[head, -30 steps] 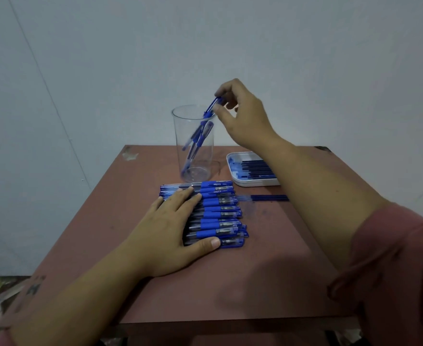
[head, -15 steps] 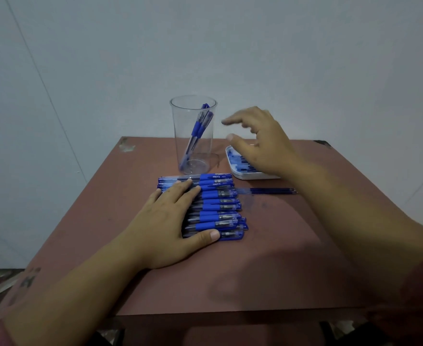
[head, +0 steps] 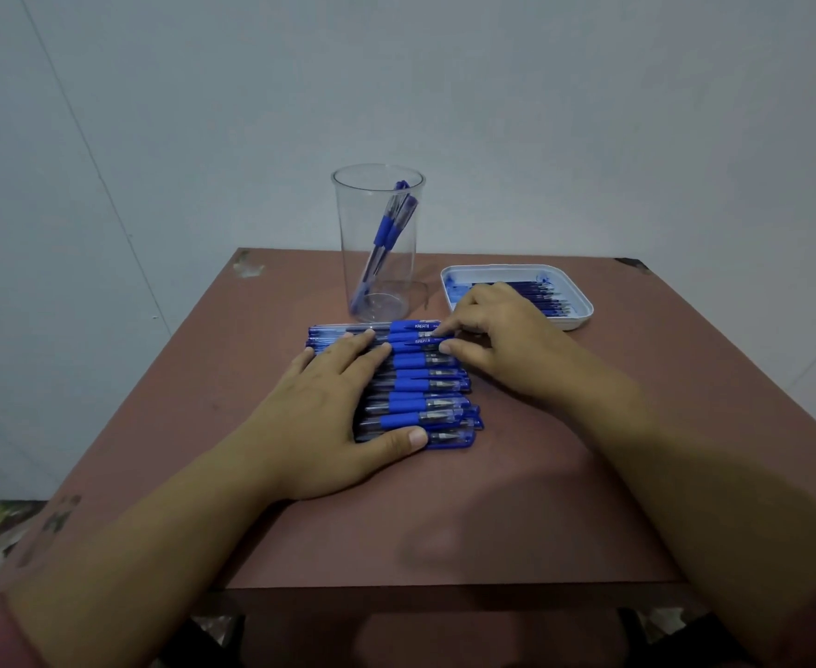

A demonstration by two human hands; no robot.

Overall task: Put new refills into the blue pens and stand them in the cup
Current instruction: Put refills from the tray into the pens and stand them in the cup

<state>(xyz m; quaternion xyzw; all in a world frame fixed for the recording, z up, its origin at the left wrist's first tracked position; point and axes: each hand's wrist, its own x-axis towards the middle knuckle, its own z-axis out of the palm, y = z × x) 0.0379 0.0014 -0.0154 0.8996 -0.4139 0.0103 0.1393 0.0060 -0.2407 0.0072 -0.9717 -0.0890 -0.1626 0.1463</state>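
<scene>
On the table (head: 492,499), nearest me, my left hand (head: 328,417) lies flat with straight fingers on the row of blue pens (head: 425,402), pressing them down. Just past it, my right hand (head: 502,339) pinches one pen (head: 410,338) near the row's far end between thumb and forefinger. Beyond stands the clear cup (head: 348,243) holding leaning pens (head: 389,224); to its right, the white tray (head: 574,320) carries refills (head: 541,294).
</scene>
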